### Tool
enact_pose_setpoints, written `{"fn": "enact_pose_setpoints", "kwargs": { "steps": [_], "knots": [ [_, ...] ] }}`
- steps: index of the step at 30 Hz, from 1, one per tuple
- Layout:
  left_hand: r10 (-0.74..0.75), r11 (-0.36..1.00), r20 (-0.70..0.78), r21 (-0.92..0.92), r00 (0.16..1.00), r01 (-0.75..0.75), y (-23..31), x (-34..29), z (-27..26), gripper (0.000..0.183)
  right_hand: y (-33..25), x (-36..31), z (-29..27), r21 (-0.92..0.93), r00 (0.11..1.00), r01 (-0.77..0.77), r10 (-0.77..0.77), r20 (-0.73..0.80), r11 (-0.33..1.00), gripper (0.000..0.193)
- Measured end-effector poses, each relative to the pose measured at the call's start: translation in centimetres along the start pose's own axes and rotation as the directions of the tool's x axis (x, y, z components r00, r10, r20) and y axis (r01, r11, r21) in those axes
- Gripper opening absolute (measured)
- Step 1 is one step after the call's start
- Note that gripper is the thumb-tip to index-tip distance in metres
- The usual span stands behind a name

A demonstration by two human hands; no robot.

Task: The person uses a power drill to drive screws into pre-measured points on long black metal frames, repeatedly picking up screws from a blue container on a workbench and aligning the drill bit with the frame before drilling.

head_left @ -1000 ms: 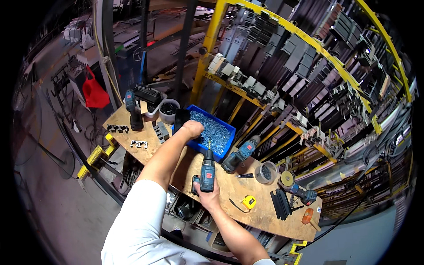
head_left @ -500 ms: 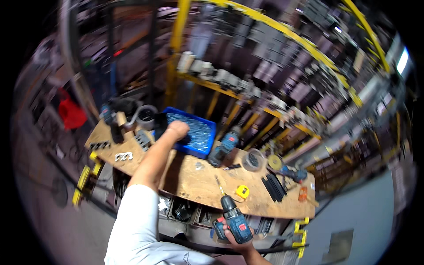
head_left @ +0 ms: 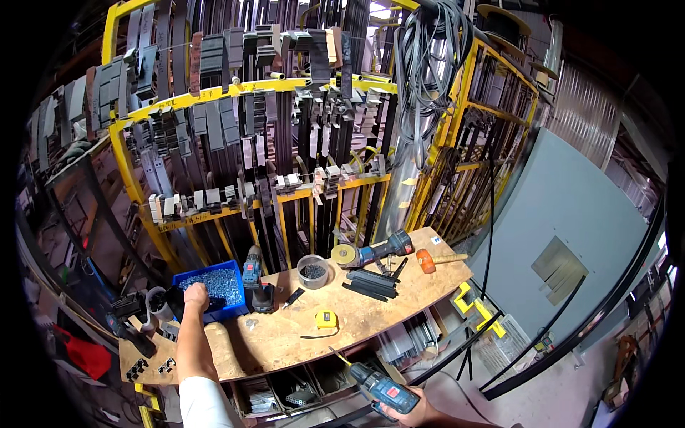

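Note:
My left hand (head_left: 196, 297) reaches over the left side of a blue bin (head_left: 245, 308) filled with small silvery screws (head_left: 217, 285). Its fingers are closed; what they hold, if anything, is hidden. A black shape (head_left: 173, 299) shows right beside that hand, its kind unclear. Down at the lower middle, my right hand (head_left: 416, 412) grips a blue-and-black cordless drill (head_left: 387, 392). The drill's long bit (head_left: 340, 357) points up and left, toward the table's front edge. A yellow tape measure (head_left: 326, 321) lies on the wooden table (head_left: 285, 349) beyond the bit.
A second cordless drill (head_left: 254, 282) stands right of the bin. Farther right are a clear tub of dark screws (head_left: 312, 272), an angle grinder (head_left: 374, 251), black strips (head_left: 371, 284) and an orange mallet (head_left: 427, 261). Behind rises a yellow rack (head_left: 285, 84) of metal profiles.
My view has swung to the right, so the table and bin now sit farther left and lower. My left hand stays at the bin; the drill remains in my right hand.

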State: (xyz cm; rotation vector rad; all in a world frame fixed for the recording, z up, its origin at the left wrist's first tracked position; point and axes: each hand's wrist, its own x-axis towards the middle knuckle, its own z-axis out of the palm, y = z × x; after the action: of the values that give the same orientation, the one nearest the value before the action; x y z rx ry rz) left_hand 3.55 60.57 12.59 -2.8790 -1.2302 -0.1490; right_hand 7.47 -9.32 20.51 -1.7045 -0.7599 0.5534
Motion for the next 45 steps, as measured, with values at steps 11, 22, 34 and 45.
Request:
{"fn": "enact_pose_setpoints", "kwargs": {
  "steps": [11,22,34,45],
  "knots": [
    [-0.252,0.828,-0.379,-0.561,0.890,-0.005,5.9,-3.8,-6.1,0.020,5.0,-6.5,-3.7,-0.277,0.990,0.140,-0.144,0.006,0.951,0.025],
    [0.343,-0.630,0.476,-0.523,0.810,0.574,37.8,-34.3,-10.9,0.013,-0.4,-12.2,-13.2,0.036,0.982,0.184,-0.183,-0.037,0.982,0.043],
    [0.408,-0.661,0.607,-0.320,0.682,0.679,56.3,-52.4,-13.4,0.020,2.0,-23.9,-25.2,0.277,0.959,0.273,-0.283,-0.003,0.921,0.063],
    [0.407,-0.432,0.652,-0.480,0.640,0.764,64.9,-50.2,-13.9,0.024,6.5,-24.4,-31.4,-0.092,0.930,0.343,-0.351,-0.106,0.935,0.089]
  ]
}}
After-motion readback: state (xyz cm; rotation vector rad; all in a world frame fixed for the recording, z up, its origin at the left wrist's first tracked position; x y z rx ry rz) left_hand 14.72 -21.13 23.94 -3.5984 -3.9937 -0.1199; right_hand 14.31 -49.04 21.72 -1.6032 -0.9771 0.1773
